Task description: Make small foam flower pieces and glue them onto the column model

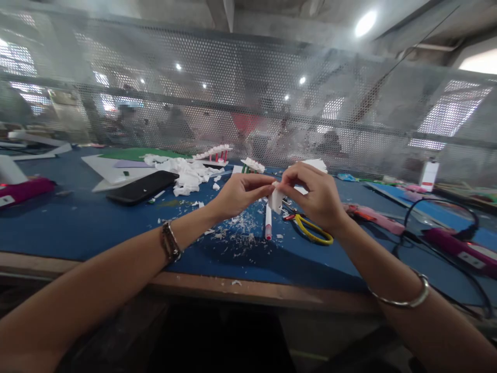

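Observation:
My left hand [241,193] and my right hand [313,196] meet above the blue table [77,223], and both pinch a small white foam piece [276,199] between their fingertips. Directly below the piece lies a white marker with a red cap [267,221]. Yellow-handled scissors [310,228] rest on the table just under my right hand. White foam crumbs [240,228] are scattered beneath my hands.
A black phone [143,187] lies at left by a heap of white foam scraps [186,175]. Small foam models on red and green posts [217,154] stand at the back. Pink glue guns [458,247] with black cables sit right. A perforated metal screen [248,103] walls the far edge.

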Demonstrator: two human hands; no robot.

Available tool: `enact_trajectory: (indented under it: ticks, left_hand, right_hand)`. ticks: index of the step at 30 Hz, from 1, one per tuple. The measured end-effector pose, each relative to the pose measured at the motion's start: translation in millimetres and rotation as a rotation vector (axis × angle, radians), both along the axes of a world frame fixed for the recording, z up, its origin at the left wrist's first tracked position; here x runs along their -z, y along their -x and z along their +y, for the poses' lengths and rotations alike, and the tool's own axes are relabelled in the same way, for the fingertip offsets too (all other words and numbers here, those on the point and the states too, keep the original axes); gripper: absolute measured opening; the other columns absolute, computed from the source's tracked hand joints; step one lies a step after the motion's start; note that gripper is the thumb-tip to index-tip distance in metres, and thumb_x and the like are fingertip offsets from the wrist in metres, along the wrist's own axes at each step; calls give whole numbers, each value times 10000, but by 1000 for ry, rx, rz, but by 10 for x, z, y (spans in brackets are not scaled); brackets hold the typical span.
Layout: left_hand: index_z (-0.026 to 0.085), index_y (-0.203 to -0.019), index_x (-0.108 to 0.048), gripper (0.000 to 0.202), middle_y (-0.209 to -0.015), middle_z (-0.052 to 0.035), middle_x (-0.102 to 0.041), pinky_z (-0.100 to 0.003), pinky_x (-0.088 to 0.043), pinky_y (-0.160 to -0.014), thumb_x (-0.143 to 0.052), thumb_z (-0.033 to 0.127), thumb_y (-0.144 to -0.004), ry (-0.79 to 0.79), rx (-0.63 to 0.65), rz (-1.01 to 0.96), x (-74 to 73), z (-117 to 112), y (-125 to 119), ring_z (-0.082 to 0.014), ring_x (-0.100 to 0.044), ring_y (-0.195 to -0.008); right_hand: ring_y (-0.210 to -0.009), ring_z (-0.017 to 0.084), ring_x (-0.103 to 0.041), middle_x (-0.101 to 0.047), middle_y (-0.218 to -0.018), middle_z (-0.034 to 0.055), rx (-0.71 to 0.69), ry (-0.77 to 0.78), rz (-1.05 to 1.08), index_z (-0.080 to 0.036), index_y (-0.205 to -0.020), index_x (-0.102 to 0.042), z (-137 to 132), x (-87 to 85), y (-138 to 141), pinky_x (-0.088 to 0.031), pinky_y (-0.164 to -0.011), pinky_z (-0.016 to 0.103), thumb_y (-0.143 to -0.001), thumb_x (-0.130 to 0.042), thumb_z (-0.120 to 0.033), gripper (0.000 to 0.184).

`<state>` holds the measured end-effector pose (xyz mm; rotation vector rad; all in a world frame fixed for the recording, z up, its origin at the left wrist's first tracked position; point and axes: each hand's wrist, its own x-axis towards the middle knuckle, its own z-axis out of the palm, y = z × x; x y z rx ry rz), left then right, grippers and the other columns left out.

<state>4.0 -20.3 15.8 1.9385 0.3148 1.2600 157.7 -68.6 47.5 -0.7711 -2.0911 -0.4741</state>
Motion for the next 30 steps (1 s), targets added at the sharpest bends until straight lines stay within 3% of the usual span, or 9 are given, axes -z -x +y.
enact_trajectory:
  ticks: [5,9,12,18,23,26,30]
  left_hand:
    - [145,-882,-649,222,-886,-56,-678,-212,-485,-687,-535,243,-719,-158,-185,10,-15,-85,-6,-121,-607,-762]
    - [134,-877,-643,248,-798,-41,-685,-184,-481,-662,-583,285,-688,-234,-207,39,-30,-159,-13,-111,-600,-714]
    - [132,-812,-651,211,-760,-41,-683,-182,-477,-636,-566,293,-704,-204,-235,-16,-21,-173,-37,-104,-594,-680]
    - [148,-815,-641,181,-777,-45,-684,-204,-483,-593,-571,265,-696,-92,-188,-99,13,-114,-54,-108,-597,-655]
    - [169,-859,-625,173,-843,-45,-673,-240,-484,-687,-548,241,-722,-224,-214,-56,-9,-87,0,-135,-604,-760]
    - [180,-890,-589,161,-876,-39,-657,-241,-471,-735,-524,210,-746,-311,-193,-32,-31,-97,29,-135,-600,-810]
    - [185,-930,-528,176,-866,-30,-633,-213,-469,-699,-522,210,-757,-282,-107,-49,-34,-98,39,-112,-601,-777]
  right_hand:
    - [-572,73,-459,-483,-624,-19,5,29,63,-179,-644,-471,1,-4,1,-389,-534,199,-749,-523,-200,119]
    - [-559,77,-456,-493,-595,-25,46,-24,72,-182,-620,-482,-24,-9,20,-385,-543,215,-734,-547,-215,135]
    - [-555,75,-464,-503,-580,-28,17,-16,104,-180,-604,-489,-31,2,35,-395,-542,214,-727,-554,-208,142]
    - [-569,61,-490,-537,-613,-28,-100,182,223,-172,-630,-533,-15,-23,7,-414,-528,188,-706,-571,-193,87]
    - [-579,60,-498,-545,-621,-20,-161,320,305,-159,-638,-546,-16,-43,-5,-413,-520,183,-690,-587,-205,80]
    - [-578,60,-491,-541,-610,-20,-207,342,351,-156,-620,-538,-13,-34,4,-410,-520,185,-673,-608,-216,107]
    - [-568,53,-475,-527,-602,-24,-206,302,336,-157,-610,-534,-16,-32,8,-396,-510,179,-677,-609,-199,109]
